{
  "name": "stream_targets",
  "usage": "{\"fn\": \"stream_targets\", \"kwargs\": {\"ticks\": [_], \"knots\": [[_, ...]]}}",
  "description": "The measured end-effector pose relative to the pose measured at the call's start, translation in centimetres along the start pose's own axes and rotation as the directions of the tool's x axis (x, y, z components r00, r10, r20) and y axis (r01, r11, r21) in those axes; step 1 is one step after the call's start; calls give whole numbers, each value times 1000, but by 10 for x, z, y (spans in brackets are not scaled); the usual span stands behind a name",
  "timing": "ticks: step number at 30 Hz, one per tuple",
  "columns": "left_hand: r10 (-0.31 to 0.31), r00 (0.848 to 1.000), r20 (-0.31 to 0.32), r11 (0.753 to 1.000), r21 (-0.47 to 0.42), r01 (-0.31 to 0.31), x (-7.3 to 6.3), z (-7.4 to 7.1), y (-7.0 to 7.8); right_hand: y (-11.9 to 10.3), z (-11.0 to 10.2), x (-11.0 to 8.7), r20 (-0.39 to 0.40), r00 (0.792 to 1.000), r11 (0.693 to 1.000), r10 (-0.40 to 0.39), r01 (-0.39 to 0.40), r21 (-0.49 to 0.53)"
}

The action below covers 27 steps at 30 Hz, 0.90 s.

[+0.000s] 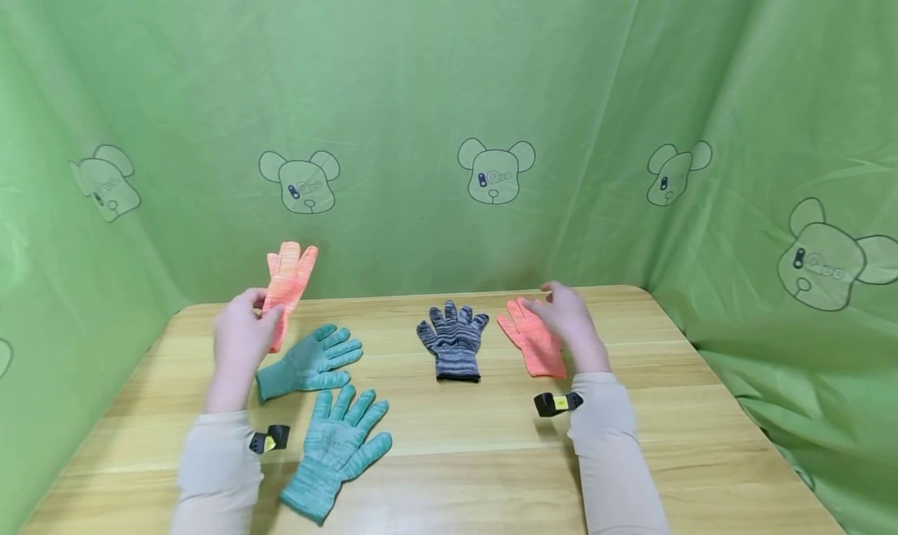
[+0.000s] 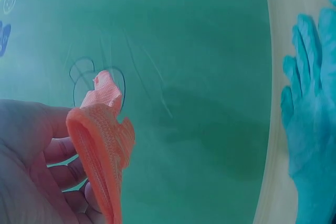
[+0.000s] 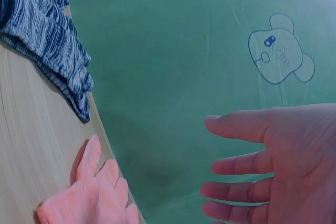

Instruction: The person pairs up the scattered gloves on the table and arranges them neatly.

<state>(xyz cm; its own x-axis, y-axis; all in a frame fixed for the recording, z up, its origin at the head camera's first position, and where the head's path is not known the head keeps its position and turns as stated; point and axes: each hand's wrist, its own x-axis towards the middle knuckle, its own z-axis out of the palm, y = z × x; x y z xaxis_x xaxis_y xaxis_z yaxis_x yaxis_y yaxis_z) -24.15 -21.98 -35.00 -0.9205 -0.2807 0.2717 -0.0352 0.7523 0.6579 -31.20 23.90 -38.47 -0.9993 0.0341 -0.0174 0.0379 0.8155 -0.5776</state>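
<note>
Apparently early stage: raised orange glove (image 1: 288, 285), left, pinched in my left hand (image 1: 242, 334); second orange glove (image 1: 537, 348), far right, ungrasped near my empty, straight-fingered right hand (image 1: 570, 318). Also left on worktop (image 1: 491, 472): striped glove (image 1: 457, 344), two teal gloves (image 1: 340, 445).

Left hand (image 1: 240, 336) holds coral glove (image 1: 288, 285) up, far left; teal glove (image 1: 312, 362) below on table (image 1: 491, 472), second teal glove (image 1: 342, 445) nearer; grey glove (image 1: 457, 344) far middle; right hand (image 1: 567, 317) by other coral glove (image 1: 539, 349), far right

Bear-head logos (image 1: 493, 170) on green curtain (image 1: 414, 75); lettering (image 1: 500, 177) illegible.
</note>
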Motion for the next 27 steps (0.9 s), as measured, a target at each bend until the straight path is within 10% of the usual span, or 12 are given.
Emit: {"fn": "stream_targets", "kwargs": {"ticks": [27], "knots": [[122, 992, 19, 991, -50, -121, -12, 39, 50, -50, 27, -11, -122, 961, 967, -247, 252, 34]]}}
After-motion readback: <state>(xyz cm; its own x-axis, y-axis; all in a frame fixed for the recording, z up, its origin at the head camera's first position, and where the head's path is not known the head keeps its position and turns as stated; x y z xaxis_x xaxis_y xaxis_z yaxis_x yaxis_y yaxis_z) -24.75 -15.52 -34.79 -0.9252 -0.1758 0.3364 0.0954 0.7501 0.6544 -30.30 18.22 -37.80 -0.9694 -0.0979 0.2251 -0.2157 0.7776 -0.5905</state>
